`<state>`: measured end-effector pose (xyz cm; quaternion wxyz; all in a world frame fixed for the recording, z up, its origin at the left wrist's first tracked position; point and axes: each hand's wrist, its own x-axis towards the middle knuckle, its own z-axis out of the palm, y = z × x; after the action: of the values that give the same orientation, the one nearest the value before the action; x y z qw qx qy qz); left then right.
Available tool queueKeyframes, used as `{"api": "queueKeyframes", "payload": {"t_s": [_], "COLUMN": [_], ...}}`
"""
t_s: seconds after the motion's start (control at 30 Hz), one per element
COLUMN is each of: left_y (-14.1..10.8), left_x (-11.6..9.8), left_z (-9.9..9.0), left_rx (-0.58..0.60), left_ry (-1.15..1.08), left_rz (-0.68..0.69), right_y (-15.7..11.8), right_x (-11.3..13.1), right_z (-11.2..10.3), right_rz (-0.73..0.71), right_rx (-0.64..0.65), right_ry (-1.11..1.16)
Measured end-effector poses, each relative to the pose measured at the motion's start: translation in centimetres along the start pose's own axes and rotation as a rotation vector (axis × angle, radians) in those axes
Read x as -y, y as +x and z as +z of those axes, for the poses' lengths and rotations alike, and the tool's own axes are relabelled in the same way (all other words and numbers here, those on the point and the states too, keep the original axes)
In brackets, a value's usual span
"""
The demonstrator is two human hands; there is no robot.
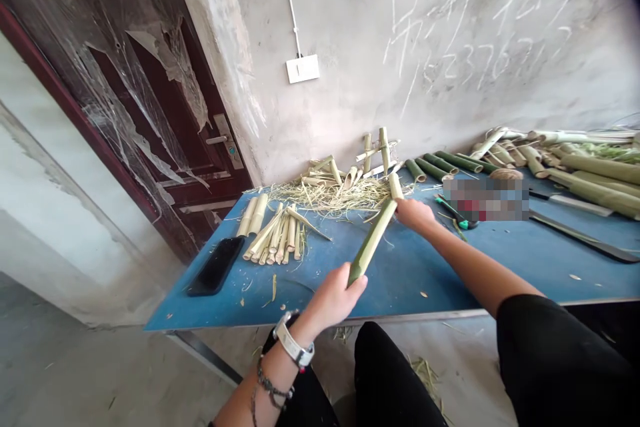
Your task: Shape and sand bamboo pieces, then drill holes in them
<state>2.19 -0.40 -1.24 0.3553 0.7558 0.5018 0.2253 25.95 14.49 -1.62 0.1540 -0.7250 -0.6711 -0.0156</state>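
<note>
A split length of green bamboo (373,240) slants up and away over the table. My left hand (335,293) is closed around its near end. At its far end is a short pale bamboo piece (395,185), with the fingers of my right hand (414,215) closed about its lower part. The two bamboo pieces meet or overlap beside my right fingers; I cannot tell whether they touch. Left of my hands lies a pile of thin bamboo sticks (277,235), with two wider bamboo pieces (253,215) behind it.
On the blue table (310,287) are a black phone (217,267), bamboo shavings (330,195), a small bamboo frame (383,147) and several green tubes (435,165). A long blade (585,237), a knife (580,203) and a green-black tool (457,213) lie right. Bamboo lengths (600,170) are stacked by the wall.
</note>
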Motion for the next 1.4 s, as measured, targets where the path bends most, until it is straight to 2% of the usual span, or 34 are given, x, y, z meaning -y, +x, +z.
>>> {"api": "queueKeyframes", "payload": {"t_s": [0.1, 0.17, 0.3, 0.43, 0.53, 0.63, 0.73, 0.83, 0.97, 1.07, 1.17, 1.27, 1.4], "left_y": [0.2, 0.7, 2.0, 2.4, 2.3, 2.7, 4.4, 6.9, 9.4, 10.3, 10.7, 10.7, 10.7], "left_x": [0.8, 1.2, 1.3, 0.6, -0.2, -0.6, -0.7, -1.1, -1.6, -1.3, -0.5, 0.1, 0.5], "left_z": [0.0, -0.2, -0.6, -0.8, -1.1, -1.4, -1.5, -1.6, -1.4, -0.6, 0.1, 0.3, 0.4], "left_rx": [-0.058, -0.08, -0.053, -0.055, -0.035, 0.046, 0.09, 0.067, 0.115, 0.045, -0.063, -0.1, -0.105], "left_ry": [0.018, 0.028, -0.043, -0.114, -0.104, -0.083, -0.057, 0.0, -0.011, -0.026, -0.042, -0.045, -0.021], "left_rz": [-0.066, -0.092, -0.079, -0.043, -0.002, 0.036, 0.038, 0.032, 0.067, 0.097, 0.109, 0.11, 0.121], "right_y": [0.8, 0.5, -1.4, -2.7, -2.7, -2.4, -2.2, -1.9, -1.9, -2.2, -2.6, -2.9, -2.8], "right_x": [-1.9, -2.1, -0.5, 1.3, 1.5, 0.9, 0.5, 0.2, 0.1, 0.2, 0.5, 0.6, 0.6], "right_z": [0.3, 0.3, -0.1, -0.5, -0.5, 0.0, 0.6, 1.1, 1.1, 0.9, 0.6, 0.5, 0.5], "right_rz": [0.054, 0.041, -0.056, -0.155, -0.194, -0.253, -0.254, -0.202, -0.107, -0.033, -0.016, -0.032, -0.029], "right_rx": [-0.011, -0.029, -0.106, -0.176, -0.155, -0.095, -0.06, -0.097, -0.125, -0.044, 0.136, 0.283, 0.315], "right_ry": [0.08, 0.156, 0.376, 0.717, 1.023, 1.242, 1.376, 1.504, 1.676, 1.754, 1.759, 1.729, 1.715]}}
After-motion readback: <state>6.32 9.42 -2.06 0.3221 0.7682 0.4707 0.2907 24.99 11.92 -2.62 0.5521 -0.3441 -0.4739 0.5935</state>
